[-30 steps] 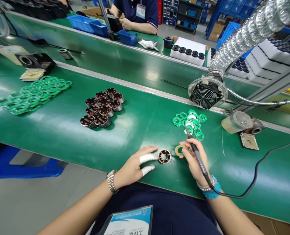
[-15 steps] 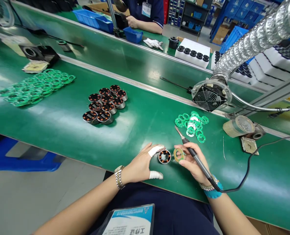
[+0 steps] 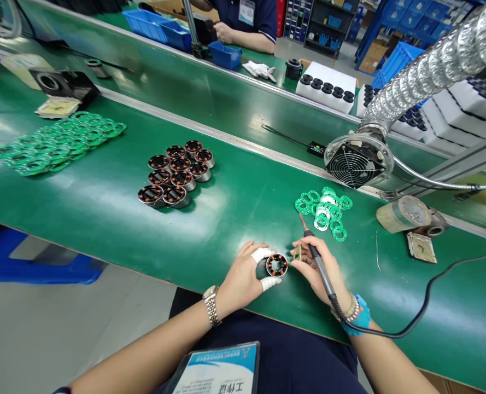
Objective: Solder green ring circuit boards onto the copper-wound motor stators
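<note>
A round motor stator (image 3: 276,265) with a silver rim and orange-brown copper windings stands on the green bench before me. My left hand (image 3: 243,276), with white covers on thumb and finger, closes round its left side. Just right of it, my right hand (image 3: 322,271) pinches a ring-shaped circuit board (image 3: 297,252), seen nearly edge-on, between thumb and fingertips. That same hand also carries a soldering iron (image 3: 322,268), its tip pointing up and away. Beyond the tip lies a loose pile of green ring boards (image 3: 327,208).
Several more stators (image 3: 177,172) stand grouped left of centre. Stacked green boards (image 3: 58,143) lie farther left. A fan on a foil duct (image 3: 355,164), a tub (image 3: 402,213) and a sponge tray (image 3: 421,247) are at right. A co-worker's arm (image 3: 246,39) shows across the bench.
My left thumb and finger have closed in on the stator. The ring board in my right hand has turned from face-on to nearly edge-on.
</note>
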{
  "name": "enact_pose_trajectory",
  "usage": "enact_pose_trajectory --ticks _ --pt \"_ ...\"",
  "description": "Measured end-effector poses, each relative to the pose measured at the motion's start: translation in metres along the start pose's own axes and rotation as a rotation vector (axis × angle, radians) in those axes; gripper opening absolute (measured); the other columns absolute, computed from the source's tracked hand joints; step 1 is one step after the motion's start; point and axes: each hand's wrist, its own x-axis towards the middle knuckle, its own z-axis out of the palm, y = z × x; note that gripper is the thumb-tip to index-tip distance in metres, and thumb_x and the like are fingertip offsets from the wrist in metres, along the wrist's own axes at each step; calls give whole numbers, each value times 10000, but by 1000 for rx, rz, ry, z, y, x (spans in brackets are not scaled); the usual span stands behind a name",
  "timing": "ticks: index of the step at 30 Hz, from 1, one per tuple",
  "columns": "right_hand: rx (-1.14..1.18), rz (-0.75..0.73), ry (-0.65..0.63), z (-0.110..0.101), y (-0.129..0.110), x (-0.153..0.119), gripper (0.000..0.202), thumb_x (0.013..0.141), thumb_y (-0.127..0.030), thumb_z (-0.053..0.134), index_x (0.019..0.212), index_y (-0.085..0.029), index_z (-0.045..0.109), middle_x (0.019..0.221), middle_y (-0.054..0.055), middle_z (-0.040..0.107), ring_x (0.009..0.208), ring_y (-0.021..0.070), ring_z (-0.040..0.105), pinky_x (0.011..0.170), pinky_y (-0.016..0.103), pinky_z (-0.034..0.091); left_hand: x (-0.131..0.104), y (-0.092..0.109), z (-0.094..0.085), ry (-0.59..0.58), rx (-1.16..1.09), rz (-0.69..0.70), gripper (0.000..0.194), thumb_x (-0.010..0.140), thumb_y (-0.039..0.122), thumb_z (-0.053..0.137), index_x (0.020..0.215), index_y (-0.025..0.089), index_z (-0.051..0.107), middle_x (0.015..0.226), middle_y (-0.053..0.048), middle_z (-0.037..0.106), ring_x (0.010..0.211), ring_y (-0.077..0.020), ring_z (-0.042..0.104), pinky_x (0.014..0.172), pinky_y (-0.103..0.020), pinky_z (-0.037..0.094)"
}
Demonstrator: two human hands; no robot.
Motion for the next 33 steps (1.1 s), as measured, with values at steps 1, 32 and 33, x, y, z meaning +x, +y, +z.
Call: enact_pose_trajectory --ticks 1,32,33 --pt "-91 -34 -10 1 -2 2 407 762 -301 652 1111 -253 448 1043 67 606 870 177 639 790 336 541 0 0 0 6 -7 0 452 657 361 729 1048 206 563 1135 -100 587 1081 -275 531 1021 -538 307" --pt "-203 -183 -121 -6 4 1 337 787 -246 630 1077 -245 458 974 39 667 925 167 645 843 318 504 -11 -2 4 110 -190 226 160 785 231 637 944 228 618 1066 -58 655 971 -185 612 870 -374 497" --pt "-228 -186 -120 -5 4 -1 314 797 -235 612 1073 -246 463 965 38 669 910 168 649 826 313 511 -11 -2 4 113 -197 226 169 783 224 639 950 229 615 1066 -57 652 973 -183 608 849 -360 507"
